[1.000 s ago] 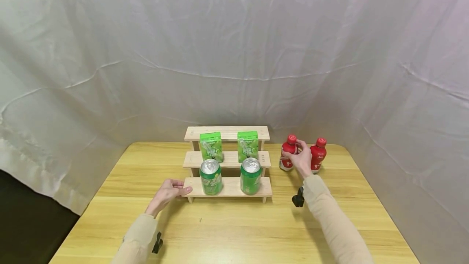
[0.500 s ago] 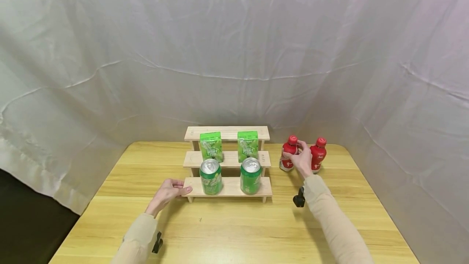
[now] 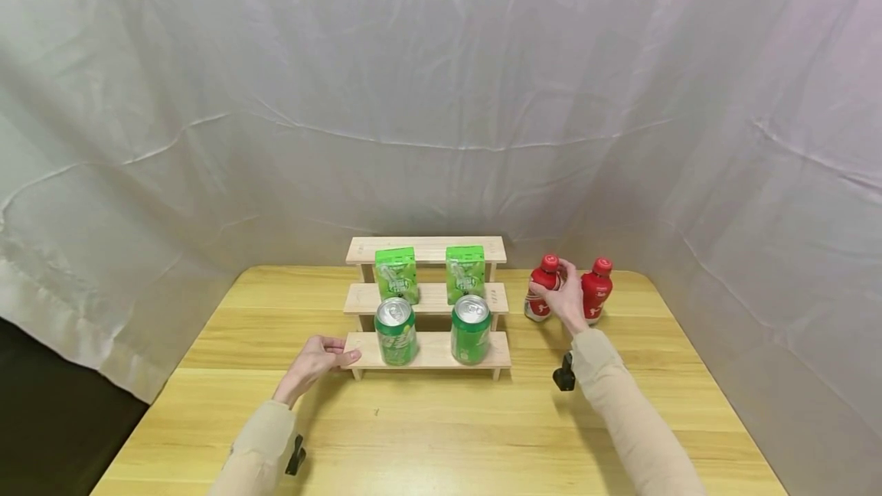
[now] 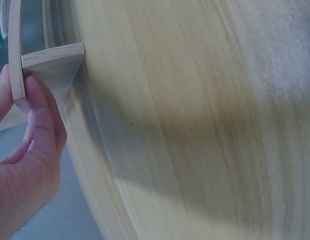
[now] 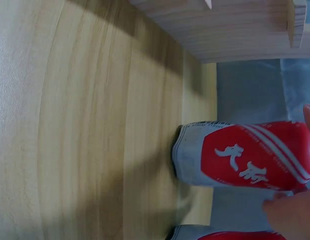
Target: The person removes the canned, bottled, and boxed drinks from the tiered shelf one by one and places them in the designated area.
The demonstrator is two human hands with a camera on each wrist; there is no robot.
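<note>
My left hand point(image 3: 313, 366) pinches the left end of the lowest board of a three-tier wooden shelf point(image 3: 434, 350), thumb above and fingers below, as the left wrist view also shows. On the right, my right hand point(image 3: 566, 303) grips a red bottle point(image 3: 542, 282) with a red cap, upright, its base at the tabletop. White lettering marks this bottle point(image 5: 245, 155) in the right wrist view. Just right of the hand stands a second red bottle point(image 3: 596, 293), partly hidden by it. Two green-and-silver drink cans point(image 3: 396, 339) stand on the lowest board, and two green cartons point(image 3: 465, 275) on the middle one.
The wooden table point(image 3: 441, 435) reaches back to a grey cloth curtain point(image 3: 441, 98) behind and at both sides. The top board point(image 3: 427, 249) of the shelf is close to the back curtain. A dark area point(image 3: 55, 419) lies beyond the table at the lower left.
</note>
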